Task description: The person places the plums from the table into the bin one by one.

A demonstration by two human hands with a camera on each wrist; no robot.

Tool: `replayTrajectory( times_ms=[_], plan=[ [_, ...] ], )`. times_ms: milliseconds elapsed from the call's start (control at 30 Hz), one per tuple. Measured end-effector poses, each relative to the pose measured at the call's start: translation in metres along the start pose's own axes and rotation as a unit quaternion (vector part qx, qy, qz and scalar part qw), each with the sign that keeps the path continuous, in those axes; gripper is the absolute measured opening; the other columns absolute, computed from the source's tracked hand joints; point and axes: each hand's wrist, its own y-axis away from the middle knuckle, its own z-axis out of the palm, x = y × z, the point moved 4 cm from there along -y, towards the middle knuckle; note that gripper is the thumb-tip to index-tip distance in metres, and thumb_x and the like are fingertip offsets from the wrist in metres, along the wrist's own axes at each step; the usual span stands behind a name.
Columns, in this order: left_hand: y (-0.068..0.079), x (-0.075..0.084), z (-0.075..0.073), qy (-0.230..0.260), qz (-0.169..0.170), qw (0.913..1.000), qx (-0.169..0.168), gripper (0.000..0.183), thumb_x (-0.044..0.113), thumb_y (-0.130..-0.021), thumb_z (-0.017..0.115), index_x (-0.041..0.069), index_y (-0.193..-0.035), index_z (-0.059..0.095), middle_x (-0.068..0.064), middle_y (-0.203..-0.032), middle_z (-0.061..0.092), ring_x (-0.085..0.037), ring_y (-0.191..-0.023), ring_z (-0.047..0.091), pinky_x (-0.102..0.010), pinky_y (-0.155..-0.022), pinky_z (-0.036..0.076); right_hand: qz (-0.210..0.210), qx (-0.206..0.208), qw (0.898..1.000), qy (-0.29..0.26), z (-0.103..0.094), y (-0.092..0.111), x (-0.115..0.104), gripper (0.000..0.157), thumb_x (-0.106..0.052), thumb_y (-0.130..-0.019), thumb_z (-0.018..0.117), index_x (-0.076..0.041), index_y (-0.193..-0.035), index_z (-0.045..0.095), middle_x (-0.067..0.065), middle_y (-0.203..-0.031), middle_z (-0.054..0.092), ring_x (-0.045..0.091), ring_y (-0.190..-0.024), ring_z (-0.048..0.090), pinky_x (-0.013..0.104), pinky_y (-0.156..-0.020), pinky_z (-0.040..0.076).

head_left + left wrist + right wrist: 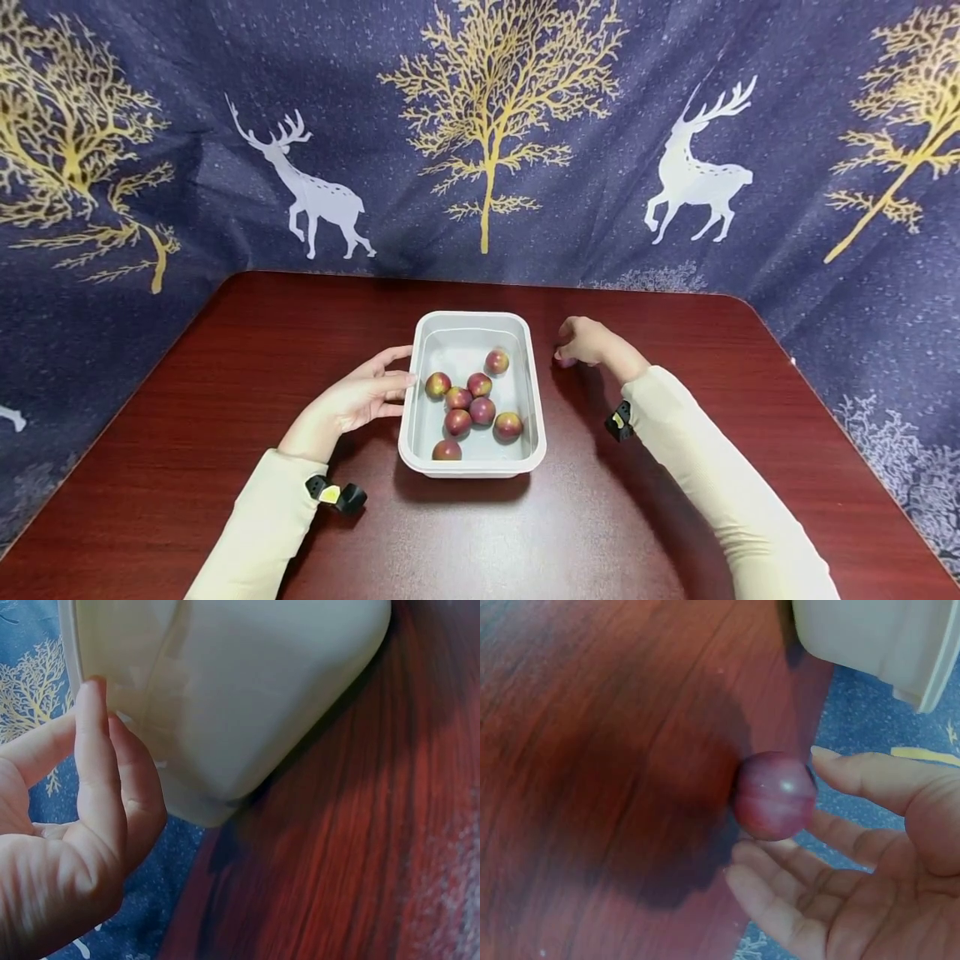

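A white plastic tub (469,469) stands mid-table with several red-yellow plums (482,410) inside. My left hand (365,396) rests against the tub's left side. In the left wrist view its extended fingers (96,761) touch the outer wall near the rim. To the right of the tub, my right hand (590,341) reaches down to a single plum (775,796) close over the tabletop. In the right wrist view the thumb is at one side of this plum and curled fingers come round beneath it. The hand largely hides the plum in the head view.
The dark red wooden table (300,333) has rounded far corners. Behind it hangs a blue cloth (570,208) printed with white deer and golden trees. Black wrist cameras are strapped over both pale sleeves (697,467).
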Motion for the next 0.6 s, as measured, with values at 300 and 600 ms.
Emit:
replayTrajectory(
  times_ms=[300,600],
  plan=[
    [-0.0019,-0.0010,0.0004,-0.013,0.004,0.9999,-0.005,0.064,0.002,-0.096,0.050,0.004,-0.148,0.013,-0.001,-0.098,0.067,-0.017,-0.093,0.066,-0.030,-0.075,0.057,-0.003,-0.002,0.999,-0.035,0.0048,-0.0018,0.0022,0.038,-0.005,-0.082,0.066,0.009,-0.115,0.051,0.015,-0.081,0.071,0.009,-0.067,0.065,0.023,-0.051,0.045],
    [-0.0017,-0.0023,-0.0019,-0.011,-0.001,0.9999,0.003,0.063,0.002,-0.097,0.047,0.008,-0.149,0.013,-0.002,-0.099,0.066,-0.017,-0.092,0.066,-0.030,-0.075,0.057,-0.007,-0.011,0.995,-0.101,0.0031,0.0007,0.0090,0.045,-0.010,-0.088,0.061,0.011,-0.125,0.046,0.021,-0.094,0.068,0.018,-0.073,0.063,0.036,-0.066,0.055]
  ],
)
